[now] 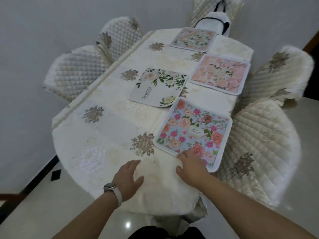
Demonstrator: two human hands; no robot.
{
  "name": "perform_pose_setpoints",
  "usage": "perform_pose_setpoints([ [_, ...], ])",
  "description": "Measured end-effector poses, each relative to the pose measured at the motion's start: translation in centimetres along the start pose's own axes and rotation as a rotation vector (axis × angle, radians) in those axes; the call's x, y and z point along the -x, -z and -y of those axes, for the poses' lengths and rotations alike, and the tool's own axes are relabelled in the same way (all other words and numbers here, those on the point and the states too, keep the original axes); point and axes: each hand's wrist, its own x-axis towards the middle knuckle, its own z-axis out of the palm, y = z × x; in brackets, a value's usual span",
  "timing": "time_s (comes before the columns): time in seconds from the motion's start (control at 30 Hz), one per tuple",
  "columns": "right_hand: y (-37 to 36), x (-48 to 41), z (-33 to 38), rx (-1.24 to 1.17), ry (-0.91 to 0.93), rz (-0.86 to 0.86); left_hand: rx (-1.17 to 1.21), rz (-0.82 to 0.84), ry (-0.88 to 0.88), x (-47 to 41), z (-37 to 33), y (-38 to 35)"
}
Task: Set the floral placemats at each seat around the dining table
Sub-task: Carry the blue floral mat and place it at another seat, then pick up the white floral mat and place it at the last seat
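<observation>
A long dining table (107,128) under a cream tablecloth embroidered with brownish flowers runs from the bottom centre of the frame to the upper right. It stands on a glossy pale floor beside a plain grey wall. Quilted cream chairs (76,73) crowd the left and right edges, with another at the far end.

The left hand (128,176), with a pale-strapped watch (110,188) on its wrist, lies flat on the bare cloth at the near end, fingers relaxed and close together, holding nothing. The right hand (191,167), just right of it, has its fingers laid loosely over the near left edge of the blue placemat (195,133). Its thumb lies on the cloth beside the mat, and no pinch on the mat is visible.

Four floral placemats lie flat on the table, all toward the right side of the frame. The blue one, nearest, is printed with pink and peach roses, has a white border and sits at the right edge before a chair. Above and left of it, near the table's middle, is the white placemat (158,87) with green leaves and the word "Beautiful". Its near corner meets the blue mat's far corner, but which lies on top I cannot tell. The pink placemat (219,74), covered in pale pink blooms, lies at the right edge further up. The pale placemat (193,39) lies at the far end, below a white item with black trim (215,21).
</observation>
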Motion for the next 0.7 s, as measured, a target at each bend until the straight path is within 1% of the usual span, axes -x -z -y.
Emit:
perform_pose_setpoints([
  [0.1, 0.3, -0.4, 3.5, 0.012, 0.143, -0.049, -0.024, -0.127, -0.015, 1.7, 1.3, 2.8],
  [0.23, 0.9, -0.9, 8.9, 0.084, 0.334, -0.106, -0.166, -0.261, -0.081, 4.5, 4.5, 6.6],
  [0.37, 0.8, -0.9, 14.9, 0.181, 0.447, -0.175, -0.243, -0.358, -0.095, 7.7, 9.6, 9.3],
  [0.5, -0.8, -0.7, 21.8, 0.244, 0.485, -0.210, -0.254, -0.408, -0.064, 10.9, 16.1, 11.3],
  [0.57, -1.9, -0.6, 25.8, 0.274, 0.487, -0.186, -0.243, -0.432, -0.067, 12.5, 20.0, 12.4],
  [0.63, -2.7, -0.6, 29.8, 0.263, 0.444, -0.149, -0.234, -0.466, -0.076, 14.1, 24.1, 13.7],
  [0.7, -3.1, -0.8, 33.2, 0.232, 0.387, -0.187, -0.227, -0.483, -0.065, 15.5, 28.3, 15.0],
])
